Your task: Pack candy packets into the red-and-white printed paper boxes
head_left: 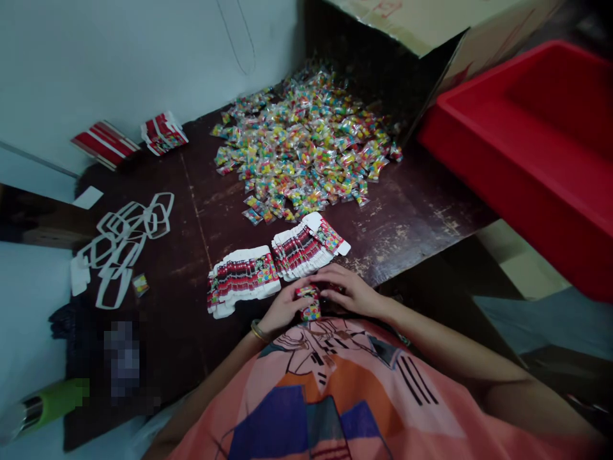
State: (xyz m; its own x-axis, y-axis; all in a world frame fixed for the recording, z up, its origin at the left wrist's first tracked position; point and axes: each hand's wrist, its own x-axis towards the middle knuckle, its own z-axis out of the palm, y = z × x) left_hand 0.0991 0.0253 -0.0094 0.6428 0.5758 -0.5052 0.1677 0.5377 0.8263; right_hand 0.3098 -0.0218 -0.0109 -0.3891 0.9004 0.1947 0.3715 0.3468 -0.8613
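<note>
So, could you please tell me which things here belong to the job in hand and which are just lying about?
Seemingly in the job: printed carton between left hand and right hand; fanned cartons; colourful packets.

Seemingly just lying about: white loops; green bottle; white slip.

Brown table (397, 223), colourful packets (306, 150), fanned cartons (246, 275)

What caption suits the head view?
Left hand holding a small multicoloured carton, right hand alongside; beyond, fanned red-white cartons and piled clear plastic packets.
</note>
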